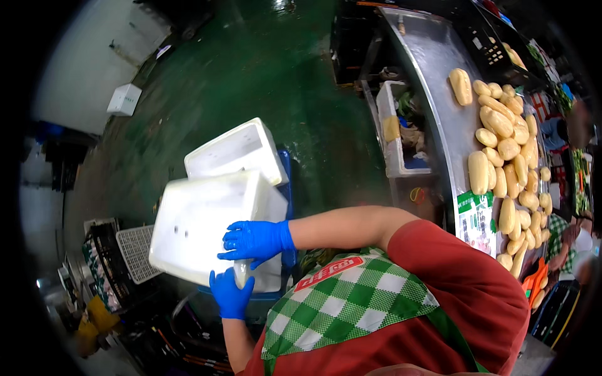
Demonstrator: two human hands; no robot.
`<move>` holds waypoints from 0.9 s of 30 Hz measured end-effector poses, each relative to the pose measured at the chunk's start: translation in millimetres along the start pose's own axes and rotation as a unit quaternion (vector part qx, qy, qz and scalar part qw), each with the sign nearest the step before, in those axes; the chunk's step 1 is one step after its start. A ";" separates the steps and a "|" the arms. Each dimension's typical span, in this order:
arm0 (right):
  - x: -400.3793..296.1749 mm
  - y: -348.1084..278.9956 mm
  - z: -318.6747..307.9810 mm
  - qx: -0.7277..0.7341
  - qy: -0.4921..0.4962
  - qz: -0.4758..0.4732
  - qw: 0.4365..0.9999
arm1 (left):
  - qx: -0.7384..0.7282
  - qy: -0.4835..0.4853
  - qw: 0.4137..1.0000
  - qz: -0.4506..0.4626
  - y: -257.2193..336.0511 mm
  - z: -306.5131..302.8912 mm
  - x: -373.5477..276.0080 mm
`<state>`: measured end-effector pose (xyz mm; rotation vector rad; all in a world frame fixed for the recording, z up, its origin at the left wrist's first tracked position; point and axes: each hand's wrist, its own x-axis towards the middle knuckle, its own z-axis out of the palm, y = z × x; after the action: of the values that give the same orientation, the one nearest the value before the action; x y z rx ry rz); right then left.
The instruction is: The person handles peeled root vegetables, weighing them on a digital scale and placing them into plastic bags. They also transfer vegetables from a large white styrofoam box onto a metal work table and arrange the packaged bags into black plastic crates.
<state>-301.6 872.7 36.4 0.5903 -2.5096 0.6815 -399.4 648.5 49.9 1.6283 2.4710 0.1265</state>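
Note:
In front of me stands a white foam box (202, 211) with two small dark holes in its broad bright face. My right hand (256, 239), in a blue glove, lies over the box's near edge, with its fingers on the bright face and the thumb towards the outer side. Lower down, my left hand (233, 293), gloved the same way, grips the near left corner with the thumb apart from the fingers. A second white foam box (230, 145) leans tilted behind the first. Beneath them shows part of a blue plastic container (287, 188).
On my right runs a stainless steel table (428, 51) with many pale yellow, lotus-root-like vegetables (498, 122) and a printed bag (475, 221). Under it sits an open foam box (392, 160). A grey perforated basket (138, 254) and dark crates stand left. The green floor (282, 80) looks wet.

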 end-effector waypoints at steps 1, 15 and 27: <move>-6.5 -0.2 -2.1 -0.001 -0.014 0.040 0.999 | 0.021 -0.013 0.999 -0.029 -9.8 14.8 -5.5; -235.7 -92.8 -40.0 -0.066 -0.058 0.529 0.844 | -0.102 -0.471 0.869 -0.111 -116.4 315.8 40.2; -391.3 -353.1 -73.5 -0.099 0.385 0.681 0.616 | -0.005 -0.283 0.925 0.255 119.2 213.1 162.6</move>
<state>214.2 744.9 7.2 -1.5780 -1.6673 0.7914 -312.7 839.2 -155.5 1.9268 1.5939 -0.2346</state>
